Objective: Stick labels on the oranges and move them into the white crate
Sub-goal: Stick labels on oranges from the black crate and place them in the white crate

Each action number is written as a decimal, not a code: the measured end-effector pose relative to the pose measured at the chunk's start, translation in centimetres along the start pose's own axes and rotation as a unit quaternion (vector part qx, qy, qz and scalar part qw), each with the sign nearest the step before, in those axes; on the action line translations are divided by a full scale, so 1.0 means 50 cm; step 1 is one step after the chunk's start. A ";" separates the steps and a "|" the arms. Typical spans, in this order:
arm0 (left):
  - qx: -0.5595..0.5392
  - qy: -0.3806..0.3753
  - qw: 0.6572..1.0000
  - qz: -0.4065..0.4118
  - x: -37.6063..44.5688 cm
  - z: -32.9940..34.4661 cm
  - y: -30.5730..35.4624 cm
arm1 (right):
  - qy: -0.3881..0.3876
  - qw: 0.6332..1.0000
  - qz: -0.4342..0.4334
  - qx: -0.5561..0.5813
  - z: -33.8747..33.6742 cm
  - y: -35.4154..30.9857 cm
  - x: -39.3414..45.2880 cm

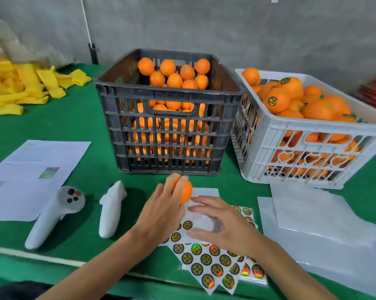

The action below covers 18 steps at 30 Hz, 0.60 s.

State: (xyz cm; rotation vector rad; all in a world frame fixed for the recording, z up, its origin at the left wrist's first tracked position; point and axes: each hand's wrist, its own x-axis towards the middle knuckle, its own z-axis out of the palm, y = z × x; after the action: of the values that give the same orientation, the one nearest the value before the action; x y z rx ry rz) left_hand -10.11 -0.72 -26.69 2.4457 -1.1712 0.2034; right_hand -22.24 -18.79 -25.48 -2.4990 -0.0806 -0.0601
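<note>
at the centre of the frame i see the black crate (167, 113) full of oranges, and right of it the white crate (308, 148) with labelled ones. lower centre, my left hand (161, 213) grips one orange (186, 191) with curled fingers. my right hand (221, 224) rests with relaxed, spread fingers on the label sheets (211, 265).

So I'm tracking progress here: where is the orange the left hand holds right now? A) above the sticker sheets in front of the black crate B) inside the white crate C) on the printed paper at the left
A: the left hand grips the orange just above the sticker sheets, in front of the black crate.
</note>
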 end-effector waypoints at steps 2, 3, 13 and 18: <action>-0.026 0.006 1.000 -0.016 -0.006 0.007 -0.001 | -0.015 0.998 -0.022 -0.050 0.001 0.003 -0.007; -0.053 0.008 0.998 -0.027 -0.007 0.006 -0.002 | -0.018 0.996 -0.034 -0.083 0.003 0.002 -0.007; -0.046 -0.001 0.999 -0.012 -0.009 0.001 -0.007 | 0.034 0.998 -0.027 0.054 0.015 -0.016 0.016; -0.010 -0.024 1.000 0.009 -0.008 0.002 -0.004 | -0.003 0.992 0.009 0.128 0.006 -0.018 0.025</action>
State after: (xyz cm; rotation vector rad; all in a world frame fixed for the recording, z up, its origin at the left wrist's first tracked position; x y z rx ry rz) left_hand -10.20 -0.39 -26.95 2.4350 -1.2094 0.1386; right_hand -21.04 -17.85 -25.11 -2.2434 -0.0632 -0.0316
